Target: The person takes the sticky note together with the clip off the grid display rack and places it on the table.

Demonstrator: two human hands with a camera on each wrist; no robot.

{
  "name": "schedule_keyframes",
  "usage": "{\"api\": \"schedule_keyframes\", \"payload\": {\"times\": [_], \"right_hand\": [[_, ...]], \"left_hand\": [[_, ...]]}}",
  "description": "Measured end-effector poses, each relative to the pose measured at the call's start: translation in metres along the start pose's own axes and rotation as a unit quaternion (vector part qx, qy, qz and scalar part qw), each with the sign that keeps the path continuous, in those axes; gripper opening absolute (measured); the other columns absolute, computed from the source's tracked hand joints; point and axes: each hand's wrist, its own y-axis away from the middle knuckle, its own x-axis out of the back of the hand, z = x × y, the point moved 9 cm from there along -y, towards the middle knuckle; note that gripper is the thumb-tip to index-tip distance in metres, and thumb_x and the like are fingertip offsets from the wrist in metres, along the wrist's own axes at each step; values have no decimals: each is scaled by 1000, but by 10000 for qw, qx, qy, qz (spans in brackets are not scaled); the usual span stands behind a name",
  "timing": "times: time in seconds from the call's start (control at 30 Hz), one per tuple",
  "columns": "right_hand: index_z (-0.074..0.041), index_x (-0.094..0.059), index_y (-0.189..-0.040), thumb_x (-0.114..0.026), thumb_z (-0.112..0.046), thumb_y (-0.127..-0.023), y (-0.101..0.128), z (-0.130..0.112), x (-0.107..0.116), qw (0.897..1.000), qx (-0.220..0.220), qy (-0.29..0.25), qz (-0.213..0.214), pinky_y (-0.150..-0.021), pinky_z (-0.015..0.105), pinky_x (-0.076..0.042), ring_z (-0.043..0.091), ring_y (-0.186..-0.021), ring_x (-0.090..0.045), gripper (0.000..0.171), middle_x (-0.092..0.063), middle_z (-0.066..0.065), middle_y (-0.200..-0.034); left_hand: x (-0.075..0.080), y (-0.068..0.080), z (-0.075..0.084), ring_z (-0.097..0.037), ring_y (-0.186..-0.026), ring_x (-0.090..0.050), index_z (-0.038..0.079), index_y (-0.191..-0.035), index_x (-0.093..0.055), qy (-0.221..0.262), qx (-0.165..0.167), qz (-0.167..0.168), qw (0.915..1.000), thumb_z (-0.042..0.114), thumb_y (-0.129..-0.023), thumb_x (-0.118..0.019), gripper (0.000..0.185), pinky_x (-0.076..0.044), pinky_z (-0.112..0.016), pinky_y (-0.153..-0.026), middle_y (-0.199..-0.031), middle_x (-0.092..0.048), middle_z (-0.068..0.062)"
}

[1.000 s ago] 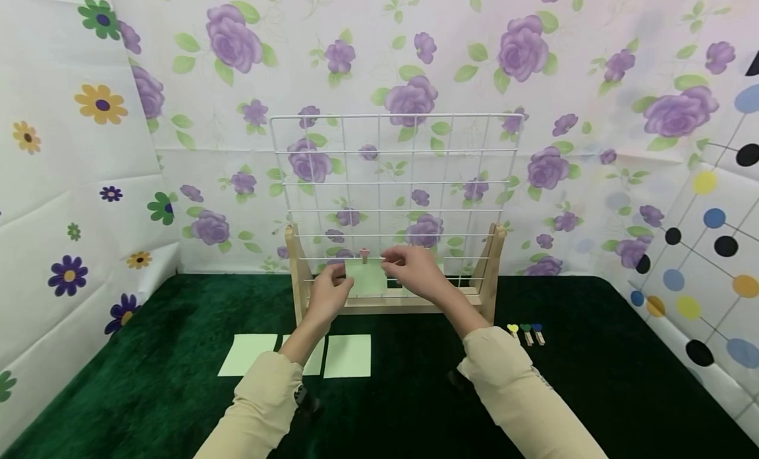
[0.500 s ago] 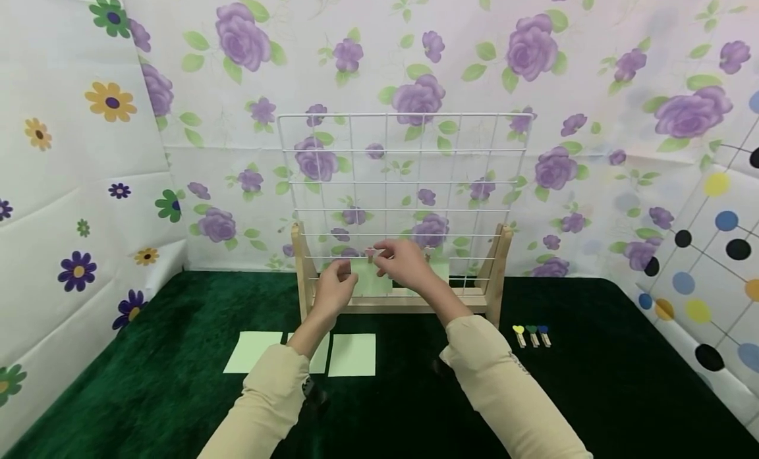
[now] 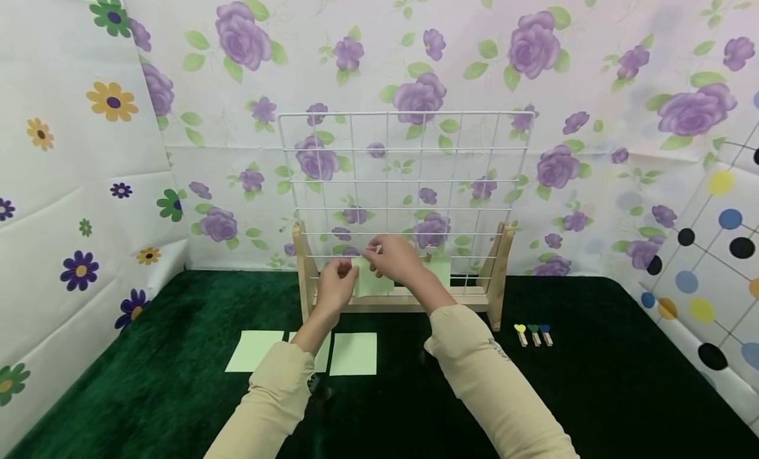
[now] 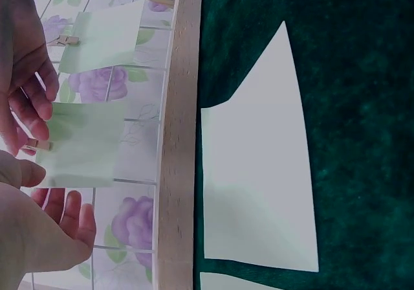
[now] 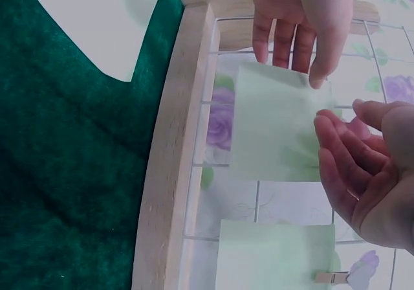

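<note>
- Both hands have drifted a little leftward along the wire grid since a moment ago, and the right hand (image 3: 396,260) now sits closer to the left one at the same green note.
- Nearest the person, beige sleeves (image 3: 474,373) reach forward over the dark green tabletop (image 3: 593,393).
- On the tabletop in front of the frame lie three pale green paper squares (image 3: 353,353) side by side, the middle one partly hidden by the left forearm.
- To the right, well apart from the papers, three small clothespins (image 3: 534,334) with yellow, green and blue heads lie in a row.
- The left hand (image 3: 335,288) has its fingers fairly straight against the left edge of the green note (image 3: 375,284) hanging on the grid; whether it pinches the edge I cannot tell.
- The right hand is at the note's top edge, fingers loosely curled near the small peg (image 4: 37,145) clipped there; whether it actually pinches the peg I cannot tell.
- A second green note (image 5: 275,256) hangs just beside, to the right, with its own peg.
- The white wire grid (image 3: 403,176) stands upright in a wooden frame (image 3: 497,268).
- Behind it hangs a cloth printed with purple roses (image 3: 528,47).
</note>
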Motion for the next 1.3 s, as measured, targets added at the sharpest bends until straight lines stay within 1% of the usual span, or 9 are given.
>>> {"api": "schedule_keyframes", "payload": {"times": [0.13,0.27,0.37,0.63,0.87,1.1,1.3], "right_hand": [[-3,-66,-108,-57,-26,-99,-1,-3,-1,9991,-106,408,-5,-61,31,-52,20,-65,-66,26,-66,3,-72],[-4,-66,-105,-58,-26,-99,-1,-5,0,9968,-159,787,52,-55,29,-49,15,-58,-62,24,-64,0,-67],[-5,-66,-103,-58,-25,-99,-2,-6,0,9950,-133,984,114,-53,28,-48,12,-54,-60,22,-62,-1,-65],[-5,-67,-96,-61,-25,-97,-3,-5,-2,9931,10,1157,193,-50,26,-44,13,-57,-58,20,-61,-1,-65],[-4,-64,-97,-61,-27,-96,-2,-5,-2,9879,448,1408,477,-49,25,-41,14,-56,-53,23,-58,0,-68],[-4,-63,-93,-64,-23,-95,1,-7,0,9824,1008,1361,787,-49,24,-42,12,-55,-54,19,-62,2,-70],[-4,-62,-89,-65,-21,-94,6,-9,2,9753,1415,1358,1018,-49,24,-41,12,-52,-51,18,-60,3,-67]], "left_hand": [[1,-2,0,-30,-105,-54,-2,-117,-58,0,-35,48,10000,15,-98,-56,26,-48,-41,-88,-114,-58,-17],[1,-3,2,-28,-100,-55,-1,-116,-60,-62,-103,74,9999,15,-99,-55,24,-49,-39,-83,-112,-60,-16],[2,-4,4,-26,-96,-55,0,-113,-62,-113,-165,107,9997,15,-99,-56,22,-49,-36,-78,-108,-61,-14],[6,-4,6,-24,-86,-56,-1,-108,-64,-177,-299,199,9992,13,-98,-57,19,-48,-32,-70,-100,-62,-14],[5,-6,10,-27,-90,-57,-2,-105,-64,-218,-447,353,9981,12,-97,-58,18,-49,-38,-77,-101,-63,-15],[6,-6,8,-27,-87,-56,-1,-103,-64,-282,-487,404,9976,12,-98,-57,16,-48,-36,-74,-98,-62,-15],[5,-6,8,-25,-83,-55,-1,-102,-64,-359,-622,430,9965,12,-98,-57,15,-46,-34,-71,-93,-61,-13]]}}
